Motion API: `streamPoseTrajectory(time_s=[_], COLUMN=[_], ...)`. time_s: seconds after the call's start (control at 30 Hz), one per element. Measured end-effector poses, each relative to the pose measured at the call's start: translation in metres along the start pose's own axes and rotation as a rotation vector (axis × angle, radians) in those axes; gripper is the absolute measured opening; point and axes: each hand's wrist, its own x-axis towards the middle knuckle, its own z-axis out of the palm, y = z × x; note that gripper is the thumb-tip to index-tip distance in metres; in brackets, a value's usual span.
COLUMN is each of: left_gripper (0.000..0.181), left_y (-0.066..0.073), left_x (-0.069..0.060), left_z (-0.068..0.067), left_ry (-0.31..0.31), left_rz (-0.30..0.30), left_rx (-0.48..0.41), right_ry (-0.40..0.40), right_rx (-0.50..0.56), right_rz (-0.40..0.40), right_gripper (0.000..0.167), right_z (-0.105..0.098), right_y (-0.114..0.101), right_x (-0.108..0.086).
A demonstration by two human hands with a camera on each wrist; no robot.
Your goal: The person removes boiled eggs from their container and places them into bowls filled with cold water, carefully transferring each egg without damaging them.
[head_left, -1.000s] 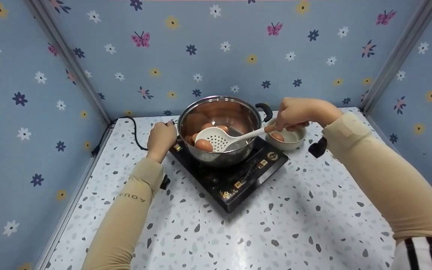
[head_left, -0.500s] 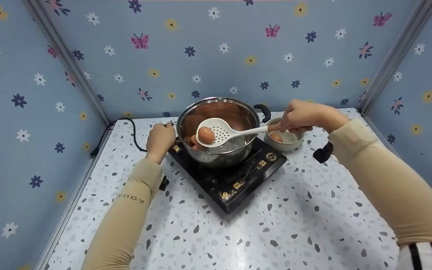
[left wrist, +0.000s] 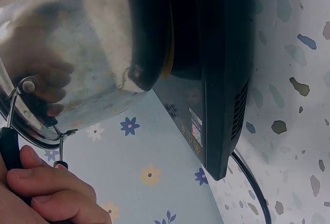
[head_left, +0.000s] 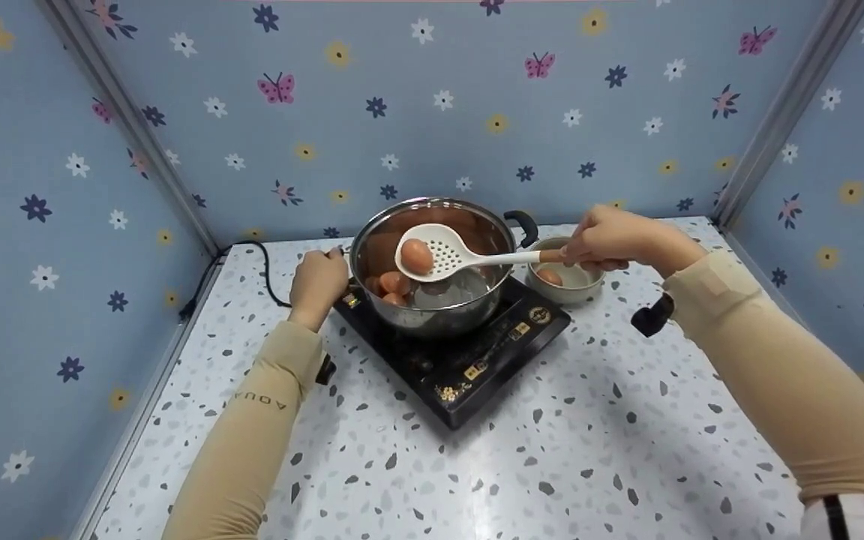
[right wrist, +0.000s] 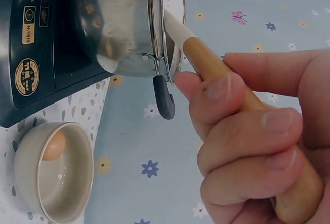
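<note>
My right hand (head_left: 604,238) grips the wooden handle (right wrist: 206,59) of a white slotted ladle (head_left: 447,251). One brown egg (head_left: 416,256) rests in the ladle's bowl, held over the mouth of a steel pot (head_left: 469,315). Inside the pot, several more brown eggs (head_left: 394,283) lie at the left side beside clear liquid. With curled fingers my left hand (head_left: 319,283) holds the pot's black left handle (left wrist: 9,149), seen best in the left wrist view. Right of the pot stands a pale bowl (head_left: 571,294) with a brown egg (right wrist: 54,145) in it.
Under the pot is a black induction cooker (head_left: 492,367) with its cord (head_left: 267,274) running off to the left. The pot's other black handle (head_left: 523,225) sticks out near the bowl. Flower-patterned walls (head_left: 432,97) enclose the speckled table (head_left: 552,450).
The ladle has risen from inside the pot to above its mouth, lifting one egg. My right hand has shifted slightly right. My left hand still holds the pot handle.
</note>
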Motion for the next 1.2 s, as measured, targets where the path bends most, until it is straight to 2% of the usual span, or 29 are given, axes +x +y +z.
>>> streamPoseTrajectory(time_s=[0.23,0.5,0.77,1.2], left_gripper=[0.057,0.059,0.057,0.049], left_y=[-0.001,0.0,-0.001,-0.001], left_x=[0.001,0.001,0.001,0.0], left_z=[0.001,0.0,0.001,0.001], left_ry=[0.005,0.012,0.013,-0.007], left_rz=[0.014,0.017,0.016,0.015], left_rx=[0.004,0.01,0.001,0.013], right_ry=[0.05,0.105,0.106,0.139], right_rx=[-0.009,0.01,0.014,0.035], right_rz=[-0.006,0.0,0.019,0.045], right_gripper=[0.034,0.028,0.037,0.029], right_z=[-0.002,-0.006,-0.012,-0.022], right_y=[0.006,0.014,0.018,0.029], right_x=[-0.005,-0.01,-0.015,-0.023])
